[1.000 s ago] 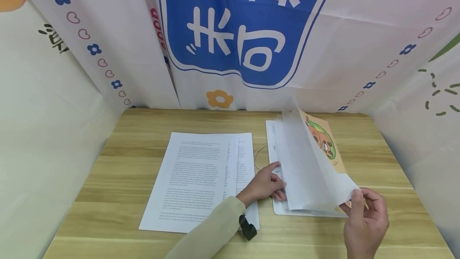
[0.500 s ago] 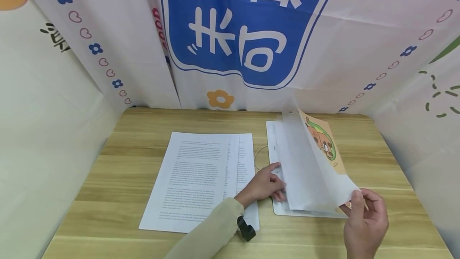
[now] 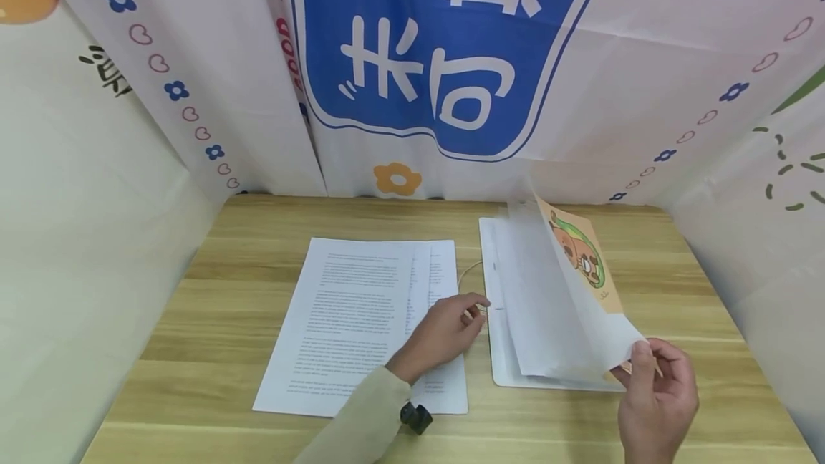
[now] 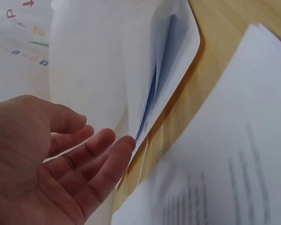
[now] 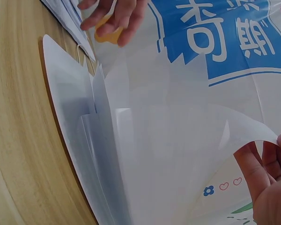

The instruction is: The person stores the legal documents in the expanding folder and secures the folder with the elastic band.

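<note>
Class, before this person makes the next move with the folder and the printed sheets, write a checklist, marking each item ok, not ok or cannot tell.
1. Folder base resting on the table: ok.
2. Raised flap secured: ok, the right hand pinches its near corner.
3. Left hand free: ok, it holds nothing, its fingers beside the folder's left edge.
4. Printed sheets squared up: not ok, their right edges are staggered.
5. Cord clear of the left hand: cannot tell, the hand hides part of it.
</note>
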Demonstrator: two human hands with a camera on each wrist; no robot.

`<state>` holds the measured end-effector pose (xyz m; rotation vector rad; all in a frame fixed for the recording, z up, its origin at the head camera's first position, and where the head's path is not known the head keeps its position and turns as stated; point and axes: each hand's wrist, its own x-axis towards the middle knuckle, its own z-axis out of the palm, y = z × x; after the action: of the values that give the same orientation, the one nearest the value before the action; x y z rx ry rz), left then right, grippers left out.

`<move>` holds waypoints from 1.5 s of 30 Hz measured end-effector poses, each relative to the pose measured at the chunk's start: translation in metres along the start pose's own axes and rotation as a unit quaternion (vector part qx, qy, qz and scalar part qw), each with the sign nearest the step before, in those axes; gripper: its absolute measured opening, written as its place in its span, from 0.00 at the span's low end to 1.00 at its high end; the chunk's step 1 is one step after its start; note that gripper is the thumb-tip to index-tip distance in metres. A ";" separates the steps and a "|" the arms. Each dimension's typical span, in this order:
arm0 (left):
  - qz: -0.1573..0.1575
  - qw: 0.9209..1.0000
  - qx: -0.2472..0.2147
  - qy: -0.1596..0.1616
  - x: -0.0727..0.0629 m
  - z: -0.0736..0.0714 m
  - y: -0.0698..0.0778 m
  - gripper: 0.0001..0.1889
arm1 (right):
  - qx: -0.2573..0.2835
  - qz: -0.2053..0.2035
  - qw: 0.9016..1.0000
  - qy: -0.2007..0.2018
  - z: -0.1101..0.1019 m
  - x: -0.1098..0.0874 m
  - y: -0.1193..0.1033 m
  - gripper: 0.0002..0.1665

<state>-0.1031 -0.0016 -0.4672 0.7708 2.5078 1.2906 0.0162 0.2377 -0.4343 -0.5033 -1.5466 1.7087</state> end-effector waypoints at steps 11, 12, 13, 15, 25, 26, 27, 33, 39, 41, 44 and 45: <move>0.003 0.991 0.113 0.071 -0.046 -0.046 -0.019 0.16 | 0.008 0.004 1.000 0.004 -0.001 0.000 0.003 0.03; -0.008 0.990 0.116 0.075 -0.050 -0.050 -0.022 0.17 | 0.010 0.004 1.000 0.004 -0.001 -0.001 0.003 0.03; -0.018 0.989 0.124 0.081 -0.055 -0.054 -0.025 0.18 | 0.012 0.004 1.000 0.004 -0.001 -0.001 0.003 0.04; -0.037 0.984 0.149 0.096 -0.064 -0.062 -0.032 0.20 | 0.014 0.001 1.000 0.003 -0.001 -0.001 0.004 0.03; -0.131 0.960 0.201 0.144 -0.109 -0.111 -0.064 0.32 | 0.026 0.006 1.000 0.000 0.000 -0.003 0.003 0.03; -0.144 0.959 0.197 0.145 -0.114 -0.116 -0.066 0.33 | 0.024 0.007 1.000 -0.001 0.000 -0.003 0.003 0.03; -0.158 0.958 0.193 0.144 -0.119 -0.121 -0.068 0.34 | 0.023 0.009 1.000 -0.001 0.000 -0.003 0.003 0.03; -0.210 0.953 0.192 0.103 -0.142 -0.130 -0.074 0.42 | 0.029 0.009 1.000 0.001 0.000 -0.002 0.003 0.03; -0.256 0.946 0.187 0.071 -0.151 -0.123 -0.081 0.52 | 0.037 0.003 0.999 -0.003 0.000 -0.003 0.003 0.03; -0.266 0.944 0.185 0.068 -0.153 -0.122 -0.082 0.55 | 0.036 0.004 0.999 -0.003 0.000 -0.004 0.003 0.04; -0.277 0.941 0.180 0.069 -0.155 -0.122 -0.083 0.57 | 0.029 0.003 1.000 -0.002 0.000 -0.004 0.003 0.04; -0.279 0.940 0.181 0.071 -0.156 -0.122 -0.083 0.57 | 0.026 0.003 1.000 -0.001 0.000 -0.003 0.003 0.04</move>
<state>-0.0527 -0.2103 -0.4687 -0.0088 2.8177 0.7218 0.0174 0.2351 -0.4382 -0.4791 -1.4994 1.7503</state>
